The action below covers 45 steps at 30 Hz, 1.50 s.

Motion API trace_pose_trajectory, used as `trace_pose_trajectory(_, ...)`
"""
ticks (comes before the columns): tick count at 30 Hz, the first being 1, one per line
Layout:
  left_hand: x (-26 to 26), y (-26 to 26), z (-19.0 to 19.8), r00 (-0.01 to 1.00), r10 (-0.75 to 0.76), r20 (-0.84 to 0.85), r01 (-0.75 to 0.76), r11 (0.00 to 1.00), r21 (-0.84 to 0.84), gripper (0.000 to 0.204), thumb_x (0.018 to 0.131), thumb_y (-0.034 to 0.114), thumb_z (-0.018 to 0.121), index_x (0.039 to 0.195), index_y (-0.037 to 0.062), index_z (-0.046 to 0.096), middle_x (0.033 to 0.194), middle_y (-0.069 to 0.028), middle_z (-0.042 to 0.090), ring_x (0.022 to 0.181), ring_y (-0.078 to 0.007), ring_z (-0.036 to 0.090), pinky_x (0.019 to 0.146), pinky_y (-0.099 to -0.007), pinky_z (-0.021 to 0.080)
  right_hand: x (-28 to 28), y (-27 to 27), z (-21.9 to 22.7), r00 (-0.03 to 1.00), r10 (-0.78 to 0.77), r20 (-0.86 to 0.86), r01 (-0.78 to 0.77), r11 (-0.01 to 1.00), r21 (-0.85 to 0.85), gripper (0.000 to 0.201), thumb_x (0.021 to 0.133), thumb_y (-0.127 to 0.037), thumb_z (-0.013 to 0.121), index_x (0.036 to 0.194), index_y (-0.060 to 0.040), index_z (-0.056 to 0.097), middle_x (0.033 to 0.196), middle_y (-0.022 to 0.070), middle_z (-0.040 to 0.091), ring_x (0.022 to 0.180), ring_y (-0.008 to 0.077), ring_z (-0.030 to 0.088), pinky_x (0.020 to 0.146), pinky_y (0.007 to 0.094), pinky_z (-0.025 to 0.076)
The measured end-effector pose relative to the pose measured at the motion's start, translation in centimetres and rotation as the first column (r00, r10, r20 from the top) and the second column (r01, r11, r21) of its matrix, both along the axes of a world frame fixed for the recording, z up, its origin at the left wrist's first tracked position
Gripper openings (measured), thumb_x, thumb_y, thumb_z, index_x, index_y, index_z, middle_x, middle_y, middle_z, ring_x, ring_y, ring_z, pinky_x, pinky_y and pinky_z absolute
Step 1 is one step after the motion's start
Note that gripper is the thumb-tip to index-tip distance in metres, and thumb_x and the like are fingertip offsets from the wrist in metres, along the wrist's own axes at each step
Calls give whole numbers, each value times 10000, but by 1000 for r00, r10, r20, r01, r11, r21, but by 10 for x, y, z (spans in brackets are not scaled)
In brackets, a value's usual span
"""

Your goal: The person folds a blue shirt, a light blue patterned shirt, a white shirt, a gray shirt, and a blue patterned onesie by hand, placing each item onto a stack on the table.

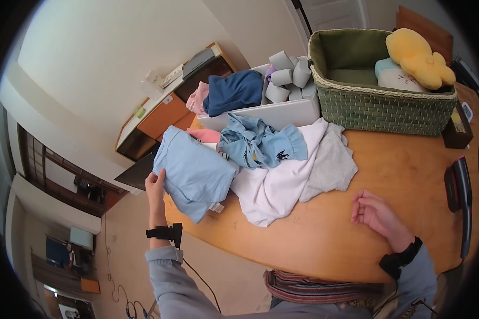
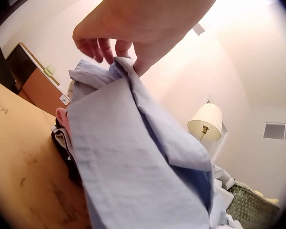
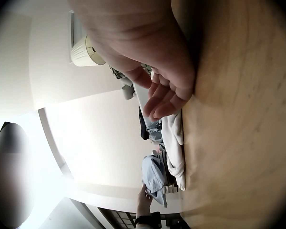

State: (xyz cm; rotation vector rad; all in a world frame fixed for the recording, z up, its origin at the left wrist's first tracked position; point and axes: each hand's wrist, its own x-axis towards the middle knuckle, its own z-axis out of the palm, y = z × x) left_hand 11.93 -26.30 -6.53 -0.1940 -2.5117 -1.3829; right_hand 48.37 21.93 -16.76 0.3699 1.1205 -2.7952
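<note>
My left hand (image 1: 155,186) pinches the edge of a light blue folded garment (image 1: 191,175) at the table's left side. In the left wrist view the thumb and fingers hold the top fold of this cloth (image 2: 119,152), which hangs down in front. Beside it lie a blue ruffled garment (image 1: 290,146), a white garment (image 1: 271,191) and a grey one (image 1: 332,165), partly overlapping. My right hand (image 1: 375,212) rests on the wooden table to the right of the pile, fingers loosely curled around nothing.
Behind the clothes stands a white box (image 1: 298,111) with grey rolls (image 1: 282,77) and a dark blue cloth (image 1: 234,93). A green woven basket (image 1: 378,109) holds a yellow plush toy (image 1: 410,48). A dark hair-straightener-like tool (image 1: 465,202) lies at the right edge.
</note>
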Motion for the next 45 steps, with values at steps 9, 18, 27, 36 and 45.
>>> trace_pose_trajectory(9, 23, 27, 33, 967, -91, -237, 125, 983, 135, 186, 932, 231, 570, 899, 66, 491, 832, 29, 456, 732, -61, 416, 642, -219, 377, -2, -2, 6, 1000, -2, -3, 2, 1000, 25, 147, 936, -154, 451, 1011, -52, 525, 796, 89, 595, 745, 193, 594, 699, 317, 479)
trace_pose_trajectory(18, -16, 61, 83, 865, -482, 139, 300, 720, 626, 231, 935, 150, 534, 1133, 33, 512, 1052, -83, 594, 945, -179, 592, 818, -299, 490, -1, -1, 7, 1000, 6, -10, -6, 1000, 0, 145, 936, -160, 459, 1015, -62, 530, 805, 88, 598, 759, 192, 589, 715, 323, 479)
trace_pose_trajectory(27, -2, 56, 99, 864, -477, 161, 334, 782, 526, 301, 919, 116, 521, 1200, 9, 492, 1104, -82, 595, 1008, -175, 583, 906, -333, 461, -2, 5, 0, 1000, 5, -6, -5, 999, -35, 153, 932, -161, 469, 1035, -62, 522, 811, 91, 597, 759, 205, 583, 716, 333, 476)
trace_pose_trajectory(36, 24, -35, 30, 956, -130, 261, 78, 976, 202, 359, 926, 144, 484, 1249, -15, 483, 1152, -88, 594, 1028, -170, 580, 862, -323, 484, -2, 5, 3, 1000, 14, -22, -15, 999, -45, 155, 936, -163, 464, 1037, -58, 519, 813, 93, 598, 762, 206, 586, 720, 333, 476)
trace_pose_trajectory(45, 29, -31, -3, 867, 112, 485, -104, 994, -45, 711, 868, 542, 559, 1359, 55, 391, 1301, -126, 491, 1104, -236, 538, 842, -379, 479, -2, 5, 0, 999, 12, -33, -14, 998, -59, 154, 936, -151, 454, 1034, -51, 517, 814, 99, 598, 762, 204, 590, 718, 328, 479)
